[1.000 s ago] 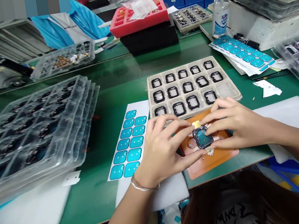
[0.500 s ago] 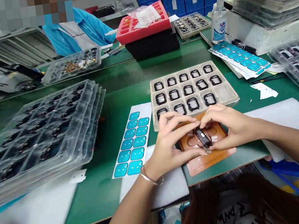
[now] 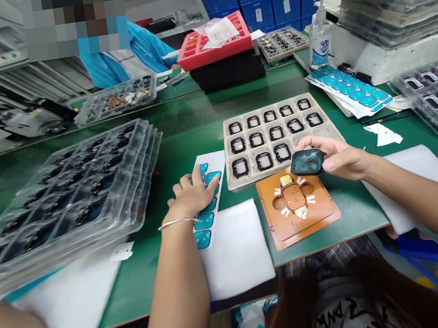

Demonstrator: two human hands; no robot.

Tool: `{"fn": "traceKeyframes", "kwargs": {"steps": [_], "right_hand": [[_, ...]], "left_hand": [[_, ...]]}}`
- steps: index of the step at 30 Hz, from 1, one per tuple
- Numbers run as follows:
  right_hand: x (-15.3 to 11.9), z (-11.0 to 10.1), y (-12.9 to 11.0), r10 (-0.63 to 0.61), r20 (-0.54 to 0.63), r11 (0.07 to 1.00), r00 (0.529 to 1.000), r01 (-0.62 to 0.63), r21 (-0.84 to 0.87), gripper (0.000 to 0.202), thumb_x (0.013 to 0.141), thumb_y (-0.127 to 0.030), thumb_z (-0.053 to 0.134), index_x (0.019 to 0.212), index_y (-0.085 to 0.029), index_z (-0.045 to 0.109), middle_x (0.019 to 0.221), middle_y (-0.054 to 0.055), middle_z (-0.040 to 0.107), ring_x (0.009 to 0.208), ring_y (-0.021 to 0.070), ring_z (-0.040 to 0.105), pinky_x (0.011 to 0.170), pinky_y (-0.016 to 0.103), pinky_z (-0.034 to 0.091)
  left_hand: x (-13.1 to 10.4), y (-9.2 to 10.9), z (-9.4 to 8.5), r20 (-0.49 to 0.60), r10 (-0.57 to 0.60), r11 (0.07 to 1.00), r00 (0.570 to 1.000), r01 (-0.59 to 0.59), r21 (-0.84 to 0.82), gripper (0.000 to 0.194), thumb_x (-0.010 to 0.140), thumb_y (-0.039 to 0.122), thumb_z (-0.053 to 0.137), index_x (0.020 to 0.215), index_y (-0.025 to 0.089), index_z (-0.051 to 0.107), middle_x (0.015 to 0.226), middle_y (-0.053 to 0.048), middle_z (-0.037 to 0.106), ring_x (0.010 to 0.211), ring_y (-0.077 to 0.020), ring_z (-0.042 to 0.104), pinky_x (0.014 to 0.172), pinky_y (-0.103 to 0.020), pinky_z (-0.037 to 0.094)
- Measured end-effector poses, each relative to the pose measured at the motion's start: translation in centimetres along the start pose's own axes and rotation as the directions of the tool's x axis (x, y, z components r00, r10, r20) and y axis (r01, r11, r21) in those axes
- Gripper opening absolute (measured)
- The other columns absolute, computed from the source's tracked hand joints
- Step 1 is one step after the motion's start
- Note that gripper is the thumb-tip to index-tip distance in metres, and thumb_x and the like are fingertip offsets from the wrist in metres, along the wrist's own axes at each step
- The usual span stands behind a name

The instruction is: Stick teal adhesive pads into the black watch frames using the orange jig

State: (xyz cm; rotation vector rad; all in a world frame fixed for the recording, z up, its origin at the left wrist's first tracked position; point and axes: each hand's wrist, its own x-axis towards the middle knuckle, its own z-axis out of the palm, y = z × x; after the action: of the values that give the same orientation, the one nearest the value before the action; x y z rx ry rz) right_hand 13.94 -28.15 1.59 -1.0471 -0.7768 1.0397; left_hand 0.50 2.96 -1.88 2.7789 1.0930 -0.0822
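My right hand grips a black watch case by its edge, its dark glossy face with a bluish sheen turned towards me. Just below it lies an orange fixture plate with a rounded-square recess and small white pads around it. On the left, my left hand rests over a white sheet of teal rounded-square stickers, fingers apart and covering part of it. A beige compartment tray holding several black watch frames sits behind the fixture.
Stacked clear trays of dark parts stand at left. White foam pads flank the fixture. At right are more sticker sheets, a pump bottle and a clear tray. A person in blue sits opposite, near a red tray.
My left hand has let go of the watch case and moved left onto the sticker sheet. My right hand has lifted the case off the fixture and turned its face towards me.
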Motion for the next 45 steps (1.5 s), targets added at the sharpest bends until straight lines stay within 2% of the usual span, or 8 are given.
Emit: {"fn": "traceKeyframes", "kwargs": {"steps": [4,7,12,16,30,35,40,45], "right_hand": [[-0.1,-0.7,-0.8,-0.057,-0.09,0.992,0.994,0.047,-0.116,0.049,0.061,-0.031,0.081,0.103,-0.022,0.058,0.1,0.003,0.072,0.095,0.0208,0.069,0.089,0.035,0.05],[-0.6,-2.4,-2.4,-0.234,-0.21,0.866,0.949,0.105,-0.49,0.05,0.064,-0.036,0.079,0.107,-0.023,0.057,0.108,0.006,0.071,0.099,0.0247,0.067,0.084,0.038,0.05],[-1.3,-6.6,-3.7,-0.41,-0.134,0.083,0.902,-0.11,-0.991,0.042,0.074,-0.039,0.07,0.112,-0.021,0.068,0.107,0.011,0.072,0.102,0.0349,0.059,0.085,0.049,0.045],[-1.1,-8.3,-2.9,-0.254,-0.069,-0.168,0.965,-0.114,-0.979,0.032,0.082,-0.037,0.062,0.106,-0.02,0.075,0.104,0.012,0.073,0.092,0.0322,0.057,0.083,0.049,0.043],[0.2,-4.7,-0.6,-0.199,0.094,-0.119,0.975,0.071,-0.99,0.033,0.096,-0.022,0.044,0.106,-0.017,0.075,0.096,0.009,0.076,0.093,0.0281,0.053,0.083,0.043,0.043],[0.2,-4.4,-0.5,-0.191,0.111,-0.106,0.975,0.092,-0.99,0.028,0.094,-0.027,0.051,0.107,-0.017,0.074,0.09,0.011,0.074,0.094,0.0291,0.053,0.084,0.045,0.043],[0.3,-4.8,-0.7,-0.23,0.076,0.049,0.97,0.089,-0.995,0.018,0.083,-0.024,0.066,0.1,-0.019,0.073,0.091,0.008,0.075,0.089,0.0264,0.055,0.078,0.039,0.045],[0.1,-3.5,-1.3,-0.418,-0.168,0.354,0.893,-0.01,-0.935,0.013,0.081,-0.028,0.066,0.088,-0.019,0.071,0.082,0.005,0.071,0.074,0.0198,0.058,0.069,0.034,0.044]], "left_hand": [[0.9,-0.4,0.4,0.05,-0.042,0.999,0.998,0.043,-0.025,0.071,0.084,0.066,0.039,0.144,0.028,0.044,0.152,-0.02,0.039,0.136,-0.0506,0.032,0.099,-0.074,0.032],[0.9,0.2,0.3,0.046,-0.031,0.998,0.998,0.034,-0.055,0.066,0.086,0.065,0.038,0.142,0.03,0.044,0.157,-0.015,0.033,0.142,-0.0468,0.024,0.105,-0.072,0.027],[1.1,0.5,-0.2,0.025,-0.066,0.989,0.998,0.069,-0.13,0.054,0.08,0.063,0.054,0.121,0.028,0.056,0.149,-0.016,0.039,0.139,-0.0446,0.027,0.105,-0.066,0.032],[1.3,0.5,-0.1,0.02,-0.098,0.975,0.995,0.1,-0.197,0.042,0.077,0.059,0.06,0.105,0.027,0.059,0.145,-0.014,0.042,0.136,-0.0444,0.031,0.103,-0.063,0.034],[3.5,-1.6,2.5,-0.173,-0.017,0.925,0.985,-0.05,-0.376,0.051,0.059,0.065,0.077,0.075,0.02,0.058,0.124,-0.017,0.05,0.123,-0.0478,0.041,0.086,-0.067,0.041],[3.5,-2.1,3.0,-0.245,0.034,0.907,0.969,-0.133,-0.4,0.046,0.068,0.064,0.071,0.076,0.02,0.058,0.116,-0.011,0.054,0.12,-0.0414,0.044,0.083,-0.066,0.041],[2.0,-0.2,1.6,-0.24,0.05,0.92,0.969,-0.138,-0.367,0.026,0.066,0.036,0.075,0.076,0.022,0.056,0.1,-0.011,0.064,0.115,-0.0425,0.053,0.087,-0.064,0.043],[-0.7,1.8,-0.7,-0.234,0.141,0.895,0.962,-0.224,-0.385,0.02,0.071,0.018,0.064,0.087,0.023,0.053,0.096,-0.004,0.071,0.088,-0.0234,0.067,0.081,-0.038,0.052]]}}
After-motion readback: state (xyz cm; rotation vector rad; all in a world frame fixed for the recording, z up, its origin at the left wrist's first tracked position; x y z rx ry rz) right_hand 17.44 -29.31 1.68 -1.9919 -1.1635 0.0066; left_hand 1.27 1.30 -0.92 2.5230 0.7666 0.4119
